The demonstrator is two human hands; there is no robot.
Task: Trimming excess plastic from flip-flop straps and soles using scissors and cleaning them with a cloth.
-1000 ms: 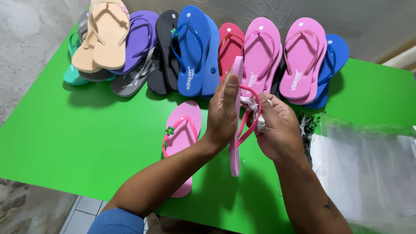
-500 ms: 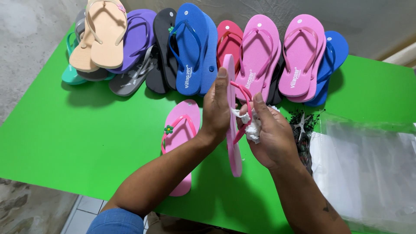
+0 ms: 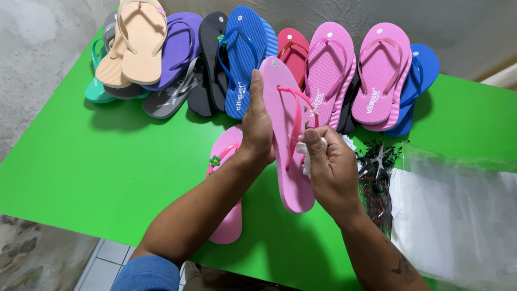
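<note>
Head view, single entry. Pink flip-flop (image 3: 285,134), sole facing me, held off the green bench (image 3: 97,161) at the frame's centre, toe end toward 12 o'clock, heel toward 6. I log my left hand (image 3: 257,132) closed along its left edge, thumb up the side, gripping it. My right hand (image 3: 329,167) sits at 3 o'clock of the sandal, fingers curled around a small white wad (image 3: 308,150) pressed against the darker pink strap (image 3: 295,121); I cannot tell what the wad is made of.

Second pink flip-flop (image 3: 229,183), with a small green flower on its strap, lies flat on the bench beneath my left forearm, at 8 o'clock of the held one.

Row of flip-flops (image 3: 242,59) along the 12 o'clock edge, overlapping: peach, teal, grey, purple, black, blue, red, pink, blue again.

Scissors (image 3: 377,164) rest on a scatter of black bits just beside my right hand at 3 o'clock. Clear plastic bags (image 3: 458,215) lie at 4 o'clock.
</note>
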